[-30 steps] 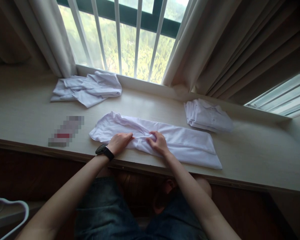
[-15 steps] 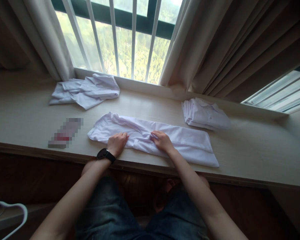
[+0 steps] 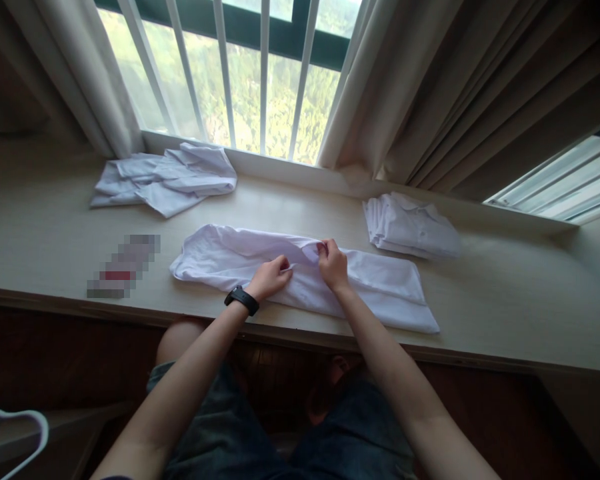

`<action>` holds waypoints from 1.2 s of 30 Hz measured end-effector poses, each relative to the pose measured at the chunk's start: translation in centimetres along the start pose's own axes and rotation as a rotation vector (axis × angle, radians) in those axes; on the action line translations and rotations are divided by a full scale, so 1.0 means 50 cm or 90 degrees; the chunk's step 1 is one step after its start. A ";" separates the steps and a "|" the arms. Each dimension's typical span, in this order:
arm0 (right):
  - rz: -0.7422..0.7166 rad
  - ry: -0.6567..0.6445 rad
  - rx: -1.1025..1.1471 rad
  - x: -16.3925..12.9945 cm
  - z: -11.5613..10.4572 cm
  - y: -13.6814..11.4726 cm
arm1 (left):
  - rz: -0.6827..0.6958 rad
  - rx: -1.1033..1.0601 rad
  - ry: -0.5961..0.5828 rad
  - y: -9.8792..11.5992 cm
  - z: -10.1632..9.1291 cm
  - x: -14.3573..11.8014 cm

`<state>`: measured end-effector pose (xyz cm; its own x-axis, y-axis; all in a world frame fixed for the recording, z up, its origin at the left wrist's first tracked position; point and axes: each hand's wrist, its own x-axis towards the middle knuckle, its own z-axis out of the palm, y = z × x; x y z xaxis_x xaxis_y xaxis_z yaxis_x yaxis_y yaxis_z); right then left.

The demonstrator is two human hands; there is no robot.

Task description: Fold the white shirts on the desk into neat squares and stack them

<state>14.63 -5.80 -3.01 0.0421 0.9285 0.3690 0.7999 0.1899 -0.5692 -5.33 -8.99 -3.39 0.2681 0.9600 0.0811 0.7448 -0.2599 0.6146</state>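
A white shirt (image 3: 380, 283) lies folded into a long strip along the front of the pale ledge. My right hand (image 3: 333, 265) pinches its far edge near the middle and lifts a fold of the cloth. Just to the left, my left hand (image 3: 271, 277), with a black watch at the wrist, is closed on the near part of the same shirt, its fingertips gripping the fabric. The collar or sleeve details of this shirt are not clear from here.
At the back right of the ledge (image 3: 505, 300) sits a stack of folded white shirts (image 3: 413, 227). A loosely crumpled white garment (image 3: 167, 179) lies at the back left. Left of the shirt is a blurred-out object (image 3: 125, 267). A white hanger (image 3: 35, 420) shows lower left, below the ledge.
My left hand has moved right along the shirt, closer to my right hand. My right hand has moved up and slightly right to the far edge, raising a fold there.
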 end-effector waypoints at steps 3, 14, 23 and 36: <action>-0.005 0.031 -0.006 0.013 -0.011 -0.001 | 0.040 -0.049 0.021 -0.006 -0.011 0.021; -0.229 -0.137 -0.192 -0.086 0.004 0.006 | 0.033 0.273 0.163 -0.070 -0.007 0.036; -0.167 -0.114 -0.206 -0.131 -0.011 0.050 | 0.243 0.276 0.095 -0.116 -0.022 0.055; 0.457 0.015 -0.303 -0.076 -0.257 0.378 | 0.255 0.240 0.152 -0.078 -0.006 0.054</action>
<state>37.26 -9.85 -5.75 0.6422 0.7645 0.0563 0.7403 -0.5994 -0.3046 -7.68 -5.37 -5.33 0.4598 0.7655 0.4501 0.7920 -0.5828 0.1820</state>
